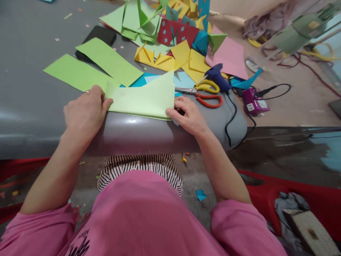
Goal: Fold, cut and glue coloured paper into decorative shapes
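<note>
Left hand, right hand pinch ends of folded paper, left of scissors; likely light, easily creased; grip edges.

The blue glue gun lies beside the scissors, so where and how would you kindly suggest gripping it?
I'd probably take the blue glue gun by its handle, coming from the near right: that end slants rightward, and the scissors crowd its left.
</note>
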`<state>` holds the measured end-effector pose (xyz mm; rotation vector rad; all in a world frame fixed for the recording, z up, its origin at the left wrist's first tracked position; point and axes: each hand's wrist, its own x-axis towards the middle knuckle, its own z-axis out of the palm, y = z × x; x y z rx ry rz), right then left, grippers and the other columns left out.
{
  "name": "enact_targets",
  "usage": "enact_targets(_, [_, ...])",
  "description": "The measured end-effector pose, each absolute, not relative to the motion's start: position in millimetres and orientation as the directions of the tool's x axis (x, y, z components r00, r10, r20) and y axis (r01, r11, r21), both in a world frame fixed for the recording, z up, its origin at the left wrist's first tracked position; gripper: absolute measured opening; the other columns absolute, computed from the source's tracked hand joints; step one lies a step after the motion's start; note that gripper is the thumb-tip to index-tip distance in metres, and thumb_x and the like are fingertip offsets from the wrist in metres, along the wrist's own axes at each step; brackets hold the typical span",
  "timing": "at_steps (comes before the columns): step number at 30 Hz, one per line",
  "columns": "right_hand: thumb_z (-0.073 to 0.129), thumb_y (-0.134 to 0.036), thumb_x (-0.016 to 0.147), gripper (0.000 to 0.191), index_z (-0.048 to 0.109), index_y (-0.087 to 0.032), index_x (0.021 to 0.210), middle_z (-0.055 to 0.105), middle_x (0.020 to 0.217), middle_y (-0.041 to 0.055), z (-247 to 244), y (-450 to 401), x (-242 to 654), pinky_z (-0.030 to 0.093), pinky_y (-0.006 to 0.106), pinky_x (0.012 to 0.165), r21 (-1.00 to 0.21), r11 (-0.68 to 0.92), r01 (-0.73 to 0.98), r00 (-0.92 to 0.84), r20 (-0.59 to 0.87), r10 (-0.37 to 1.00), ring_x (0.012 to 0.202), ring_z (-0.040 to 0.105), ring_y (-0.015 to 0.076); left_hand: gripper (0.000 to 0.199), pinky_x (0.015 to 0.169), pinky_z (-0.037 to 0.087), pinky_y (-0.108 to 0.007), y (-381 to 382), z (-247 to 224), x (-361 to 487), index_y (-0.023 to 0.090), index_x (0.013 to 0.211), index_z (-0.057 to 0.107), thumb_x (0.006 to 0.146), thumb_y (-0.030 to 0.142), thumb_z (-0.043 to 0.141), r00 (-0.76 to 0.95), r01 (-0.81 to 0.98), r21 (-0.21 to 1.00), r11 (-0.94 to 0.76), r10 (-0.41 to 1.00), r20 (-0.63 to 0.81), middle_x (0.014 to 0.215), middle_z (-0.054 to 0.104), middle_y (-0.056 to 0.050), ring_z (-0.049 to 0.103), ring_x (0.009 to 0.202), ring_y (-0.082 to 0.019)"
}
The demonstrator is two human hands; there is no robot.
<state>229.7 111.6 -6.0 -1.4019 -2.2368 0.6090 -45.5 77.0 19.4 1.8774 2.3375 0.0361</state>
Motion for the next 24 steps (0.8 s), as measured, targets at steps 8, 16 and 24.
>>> enact_targets(8, [0.053, -0.036, 0.086, 0.024, 0.048, -0.02, 0.068, 0.059, 0.101, 0.0063, -4.4, 108.9, 228.5, 0.032, 0.044, 0.091, -0.502, 0.406, 0.763, -0.437, 0.061, 0.897, 0.101, 0.049, 0.0256, 0.04, 0.085, 0.054, -0.064, 77.6, 20.4, -45.6, 0.013, 0.119, 0.058, 0.102, 0.044, 0.04, -0.204, 0.97, 0.116, 0.215, 0.974, -0.099, 0.116, 0.07, -0.02, 0.069, 0.106, -0.044])
enact_targets(16, [0.052, -0.036, 0.087, 0.027, 0.041, -0.02, 0.067, 0.057, 0.103, 0.0073, -2.0, 106.9, 226.1, 0.032, 0.045, 0.092, -0.437, 0.435, 0.787, -0.472, 0.029, 0.881, 0.101, 0.048, 0.0254, 0.041, 0.085, 0.055, -0.063, 78.2, 19.7, -46.6, 0.013, 0.12, 0.058, 0.103, 0.045, 0.039, -0.198, 0.972, 0.107, 0.208, 0.975, -0.101, 0.117, 0.07, -0.02, 0.069, 0.105, -0.043])
enact_targets(24, [0.056, -0.043, 0.087, 0.025, 0.062, -0.021, 0.1, 0.061, 0.113, 0.0108, -10.1, 104.0, 232.3, 0.038, 0.047, 0.091, -0.349, 0.461, 0.816, -0.447, 0.123, 0.886, 0.102, 0.052, 0.0296, 0.044, 0.089, 0.055, -0.058, 75.1, 11.3, -52.8, 0.019, 0.137, 0.046, 0.099, 0.038, 0.051, -0.21, 0.955, 0.222, 0.198, 0.977, 0.035, 0.14, 0.057, -0.019, 0.065, 0.112, -0.038])
